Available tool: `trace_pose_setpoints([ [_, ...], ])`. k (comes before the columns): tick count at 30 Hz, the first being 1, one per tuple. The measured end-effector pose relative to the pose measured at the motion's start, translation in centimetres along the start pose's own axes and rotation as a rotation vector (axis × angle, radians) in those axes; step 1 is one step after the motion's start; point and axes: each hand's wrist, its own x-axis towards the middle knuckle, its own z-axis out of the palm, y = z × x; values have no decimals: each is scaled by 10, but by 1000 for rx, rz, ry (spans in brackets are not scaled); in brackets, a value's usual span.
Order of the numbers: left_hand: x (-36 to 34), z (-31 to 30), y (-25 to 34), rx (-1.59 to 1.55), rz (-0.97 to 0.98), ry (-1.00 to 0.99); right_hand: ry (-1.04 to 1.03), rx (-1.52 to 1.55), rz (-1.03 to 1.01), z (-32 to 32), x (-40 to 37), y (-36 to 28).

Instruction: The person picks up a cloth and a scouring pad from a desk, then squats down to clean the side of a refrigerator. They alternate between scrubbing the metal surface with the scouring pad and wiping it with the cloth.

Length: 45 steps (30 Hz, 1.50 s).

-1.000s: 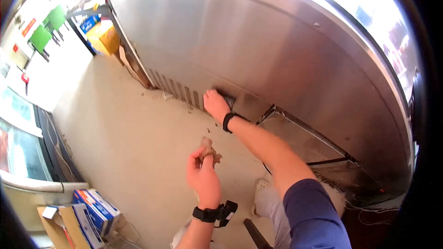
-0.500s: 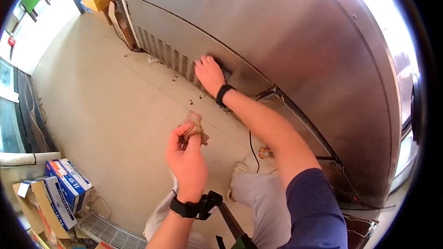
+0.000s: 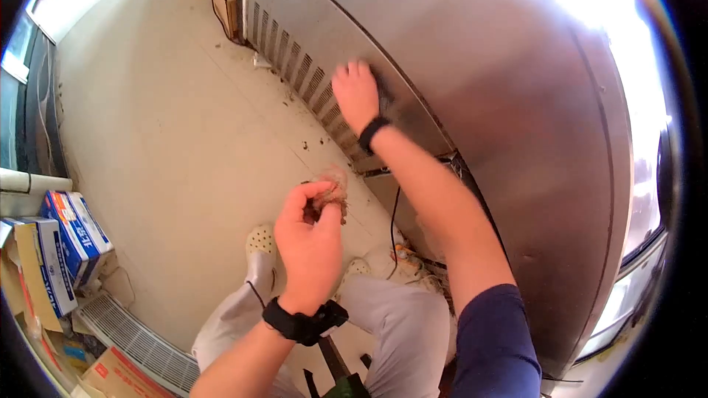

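My left hand [image 3: 310, 247] is raised in front of me, its fingertips pinched on a brownish clump of dust and lint [image 3: 333, 193]. My right hand [image 3: 355, 96] reaches out to the vent grille [image 3: 295, 66] low on a stainless steel cabinet [image 3: 501, 88]. It presses a dark brush [image 3: 384, 94] against the metal just above the slots; most of the brush is hidden by the fingers. Both wrists wear black bands. My knees and light shoes [image 3: 262, 239] show below.
Bits of dirt lie on the beige floor [image 3: 169, 147] by the grille. A black cable [image 3: 393, 228] runs into the open base of the cabinet. Blue and white boxes [image 3: 70, 236], a loose white grille panel [image 3: 136, 339] and cardboard [image 3: 118, 376] sit at the lower left.
The view has tilted down and shifted along the cabinet. My right hand has slid along the vent grille with the brush. My left hand still holds the clump, nearer to me.
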Motion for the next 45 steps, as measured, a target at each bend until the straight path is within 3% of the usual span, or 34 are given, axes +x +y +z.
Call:
trace_pose_setpoints([
  [2, -2, -3, 3, 12, -48, -25, 244, 31, 26, -25, 37, 24],
  [5, 0, -1, 5, 31, 1, 6, 172, -72, 17, -36, 58, 24],
  [8, 4, 3, 1, -40, -37, -6, 131, -39, -128, 13, 34, -3],
  [9, 3, 3, 1, 77, -1, -30, 111, 27, -156, 45, 14, -15],
  [12, -8, 5, -8, 137, 29, -2, -270, -83, -101, 20, 0, -20],
  [13, -15, 6, -3, 120, 0, -44, -49, -14, -60, 23, 1, -10],
  [17, -20, 5, 11, 65, -114, -97, 329, 118, -16, -23, 69, 29],
  [18, -20, 6, 14, 51, -139, -73, 323, 118, -9, -19, 69, 20],
  [20, -16, 7, 9, 3, -129, -60, 280, -34, 27, -2, 70, 2],
  [22, -12, 4, 10, -34, -105, -38, 64, -79, -137, 27, 35, -21],
  [25, -15, 4, 5, -15, -45, -33, -227, -76, -64, 52, 2, -35],
  [29, -22, 0, 10, -31, -144, -53, 373, 134, 33, -29, 50, 26],
  [31, -16, 1, 13, -7, -148, -34, 318, 99, 149, -33, 89, 31],
  [32, -17, 3, 12, -8, -145, -42, 319, 93, 154, -28, 83, 28],
  [34, -11, 7, 8, -45, -54, -24, 312, 9, -48, -3, 70, 11],
  [37, -14, 10, 6, -13, -49, -66, 73, -19, -162, 17, -2, 1],
  [41, -20, 11, 14, 61, -2, -105, -58, -80, -195, -26, -83, 35],
  [42, -18, 11, 16, 51, -5, -114, -65, -92, -195, -34, -82, 46],
  [45, -18, 10, 17, -17, -77, -119, 177, 71, -207, -51, -54, 65],
])
